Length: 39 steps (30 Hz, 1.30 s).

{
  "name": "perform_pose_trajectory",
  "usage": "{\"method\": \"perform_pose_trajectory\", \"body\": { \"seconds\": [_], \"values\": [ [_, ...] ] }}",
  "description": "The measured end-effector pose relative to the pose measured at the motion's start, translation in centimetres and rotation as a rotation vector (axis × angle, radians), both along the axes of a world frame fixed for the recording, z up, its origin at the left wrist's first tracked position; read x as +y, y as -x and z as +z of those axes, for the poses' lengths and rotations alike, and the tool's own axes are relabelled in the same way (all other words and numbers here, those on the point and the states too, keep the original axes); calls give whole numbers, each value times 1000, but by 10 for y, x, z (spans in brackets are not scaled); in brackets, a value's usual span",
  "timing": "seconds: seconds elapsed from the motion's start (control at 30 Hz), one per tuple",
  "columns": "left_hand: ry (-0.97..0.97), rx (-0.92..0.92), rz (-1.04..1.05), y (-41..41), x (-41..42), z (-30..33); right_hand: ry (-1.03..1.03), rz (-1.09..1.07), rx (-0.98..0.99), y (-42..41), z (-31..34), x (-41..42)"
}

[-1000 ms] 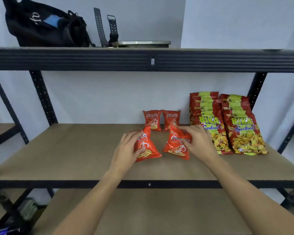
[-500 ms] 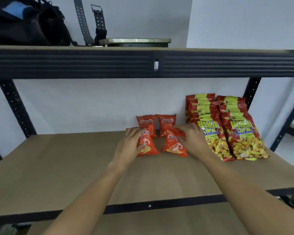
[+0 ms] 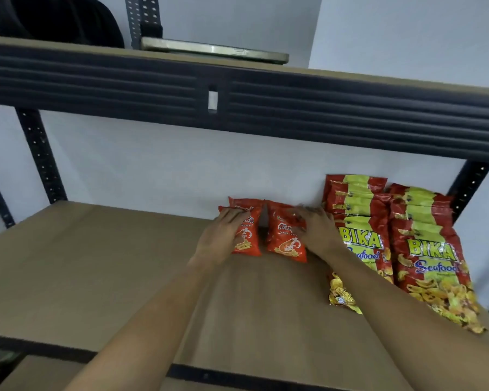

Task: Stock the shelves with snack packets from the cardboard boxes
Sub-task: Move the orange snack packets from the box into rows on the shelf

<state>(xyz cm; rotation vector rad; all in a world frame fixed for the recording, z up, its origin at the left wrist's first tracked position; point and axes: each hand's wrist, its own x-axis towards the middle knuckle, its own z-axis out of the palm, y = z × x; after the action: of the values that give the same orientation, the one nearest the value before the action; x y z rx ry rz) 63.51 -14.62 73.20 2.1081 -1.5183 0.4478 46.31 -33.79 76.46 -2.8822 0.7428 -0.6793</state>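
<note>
Two small orange packets, the left orange packet (image 3: pixel 246 235) and the right orange packet (image 3: pixel 287 238), have been pushed from mid-shelf to the rear of the shelf (image 3: pixel 96 272), now leaning against the two back orange packets (image 3: pixel 246 203) at the wall. Left hand (image 3: pixel 222 238) lies over its packet with fingers curled round the top edge; right hand (image 3: pixel 318 232) holds its packet likewise. Judged: this placement is nearly complete, release to follow. Bika seafood packets (image 3: pixel 429 249) stand just beside on the right, overlapped in two rows and touching the right forearm, limiting room that side. Above, the upper shelf beam (image 3: pixel 322 108) carries a flat metal tray (image 3: pixel 215 49) and a black bag (image 3: pixel 54 21). No cardboard boxes in view.
</note>
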Motion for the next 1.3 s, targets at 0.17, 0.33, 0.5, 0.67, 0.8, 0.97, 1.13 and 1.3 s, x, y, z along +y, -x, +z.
{"method": "perform_pose_trajectory", "body": {
  "seconds": [0.17,0.33,0.5,0.67,0.8,0.97,1.13,1.3],
  "values": [
    [-27,32,-4,-9,-13,-6,-36,-25,16,-12,-4,-13],
    [-46,11,-24,-20,-27,-10,-71,-23,38,-23,-1,-17],
    [-69,16,-10,-25,-32,-21,-82,17,2,-29,-8,-19],
    [-75,2,5,-27,-36,-28,48,-43,31,-33,-13,-15],
    [-47,-17,8,-27,-34,-29,201,-125,-66,-31,-24,-2],
    [-50,-56,7,-17,-26,-33,281,-67,-164,-25,-42,28],
    [-45,-45,63,-17,-21,-42,257,-46,-9,-15,-55,34],
    [-107,-5,80,-18,-24,-39,231,-82,107,-13,-59,27]
  ]
}}
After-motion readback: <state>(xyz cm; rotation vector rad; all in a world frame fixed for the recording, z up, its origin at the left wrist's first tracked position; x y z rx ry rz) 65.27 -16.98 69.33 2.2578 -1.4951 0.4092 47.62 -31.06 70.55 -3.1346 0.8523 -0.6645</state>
